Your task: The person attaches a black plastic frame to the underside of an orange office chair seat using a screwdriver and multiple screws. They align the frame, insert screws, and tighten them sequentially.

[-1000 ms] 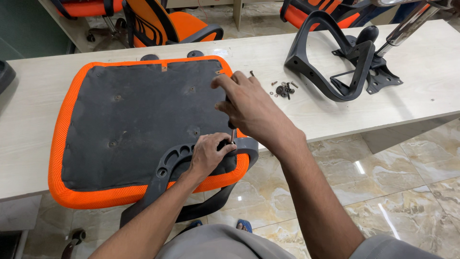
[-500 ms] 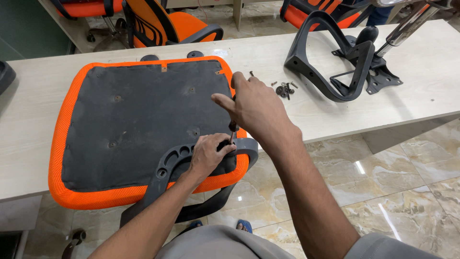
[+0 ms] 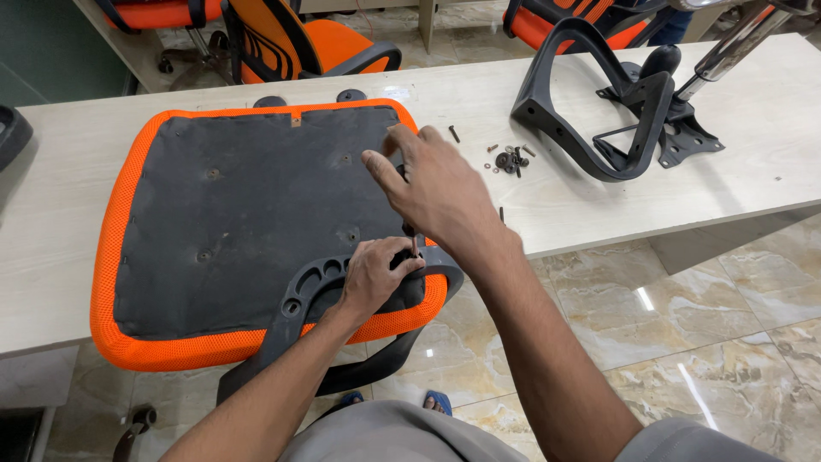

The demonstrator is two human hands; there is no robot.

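1. Upturned orange chair seat (image 3: 248, 214) lies on the pale worktable (image 3: 68, 231), black underside up — one black armrest bracket (image 3: 342, 291) set along its near edge.
2. Left hand (image 3: 376, 278) pressed down on that bracket, fingers curled, pinning it to the seat.
3. Right hand (image 3: 436, 192) above the seat's near-right corner, fingers closed on a thin tool or bolt (image 3: 414, 244) standing upright at the bracket — which of the two, I cannot tell.
4. Judged: fastening just begun. Loose screws and washers (image 3: 509, 158) lie beyond the seat's right edge, unused.
5. Second armrest (image 3: 590, 111) and the seat mechanism plate (image 3: 676, 128) further right of the seat — not yet fitted.
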